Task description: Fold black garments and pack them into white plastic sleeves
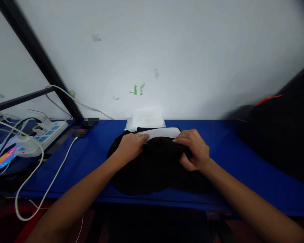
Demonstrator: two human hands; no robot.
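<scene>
A black cloth item (159,168) lies bunched on the blue table in front of me. At its far edge a white sheet (164,132) shows between my hands, with a dark strip behind it. My left hand (133,144) is closed on the cloth's far left edge, its fingertips over the white sheet's left end. On the other side my right hand (194,148) pinches a fold of the black cloth, fingers on top and thumb below, at the sheet's right end. Just beyond stands a stack of clear-wrapped white packets (148,118) by the wall.
The blue table (76,168) meets a marked white wall (192,67). At the left are a power strip (49,135), a lit phone (6,158), white cables (58,172) and a black frame. A large black bundle (283,135) fills the right.
</scene>
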